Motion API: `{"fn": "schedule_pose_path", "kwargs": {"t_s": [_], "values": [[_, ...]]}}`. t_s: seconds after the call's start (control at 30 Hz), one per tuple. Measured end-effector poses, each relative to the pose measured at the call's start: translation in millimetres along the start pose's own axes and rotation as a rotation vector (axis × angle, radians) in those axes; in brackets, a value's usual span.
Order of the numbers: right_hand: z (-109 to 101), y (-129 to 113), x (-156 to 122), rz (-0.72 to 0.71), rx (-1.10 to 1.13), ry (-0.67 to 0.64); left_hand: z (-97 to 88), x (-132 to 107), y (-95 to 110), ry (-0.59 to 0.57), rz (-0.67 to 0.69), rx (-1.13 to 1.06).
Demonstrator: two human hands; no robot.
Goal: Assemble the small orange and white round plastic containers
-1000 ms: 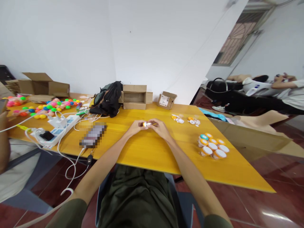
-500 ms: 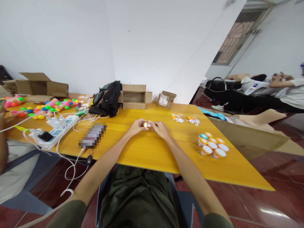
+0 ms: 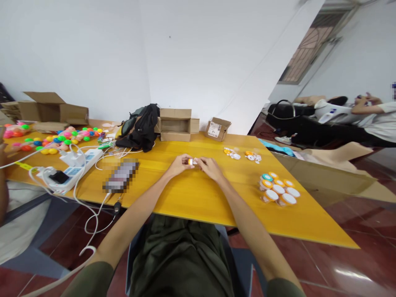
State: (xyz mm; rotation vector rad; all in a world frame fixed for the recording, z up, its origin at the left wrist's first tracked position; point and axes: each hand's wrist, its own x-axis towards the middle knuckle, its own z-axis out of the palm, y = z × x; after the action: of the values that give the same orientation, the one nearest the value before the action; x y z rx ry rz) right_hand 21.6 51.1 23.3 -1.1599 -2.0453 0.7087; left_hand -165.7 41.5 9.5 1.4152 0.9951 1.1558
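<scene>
Above the middle of the yellow table, my left hand [image 3: 180, 165] is closed around a small jar with an orange-and-white lid [image 3: 191, 162]. The jar lies on its side, its lid end toward my left fingers. From the other side my right hand [image 3: 209, 167] pinches the jar's pale end; the fingers hide much of it. To the right stands a cluster of jars [image 3: 279, 189] with white discs in orange lids, one lid teal. Behind them lie two small groups of orange and white loose parts [image 3: 232, 154], too small to make out clearly.
A phone [image 3: 121, 176] and a white power strip [image 3: 77, 171] with cables lie to the left. Colourful balls [image 3: 58, 140], a black bag [image 3: 142, 130], an open cardboard box [image 3: 175, 135] and a smaller box [image 3: 218, 129] line the back. Other people sit at both sides.
The view has shifted slightly. Both hands stay together around the small jar, which has turned a little between the fingers.
</scene>
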Motion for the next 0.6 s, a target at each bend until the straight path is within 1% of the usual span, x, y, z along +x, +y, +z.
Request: {"fn": "schedule_pose_path", "kwargs": {"t_s": [0.07, 0.2, 0.27, 0.37, 0.43, 0.6], "values": [[0.8, 0.4, 0.4, 0.012, 0.031, 0.000, 0.1, 0.3, -0.1, -0.001, 0.006, 0.007], [3.0, -0.5, 1.9, -0.023, 0.200, -0.006, -0.3, 0.6, -0.8, 0.007, 0.019, 0.012], [2.5, -1.0, 1.4, -0.026, 0.183, -0.016, -0.5, 0.9, -1.5, 0.006, 0.021, 0.015], [0.5, -0.8, -0.6, 0.003, 0.059, -0.020, -0.3, 1.2, -1.9, -0.009, 0.018, 0.022], [0.1, -0.4, -1.2, 0.020, 0.018, -0.020, 0.2, 1.2, -1.1, -0.012, 0.009, 0.022], [3.4, -0.9, 1.1, 0.006, 0.154, 0.010, 1.7, -0.4, 2.5, 0.012, 0.004, -0.004]]}}
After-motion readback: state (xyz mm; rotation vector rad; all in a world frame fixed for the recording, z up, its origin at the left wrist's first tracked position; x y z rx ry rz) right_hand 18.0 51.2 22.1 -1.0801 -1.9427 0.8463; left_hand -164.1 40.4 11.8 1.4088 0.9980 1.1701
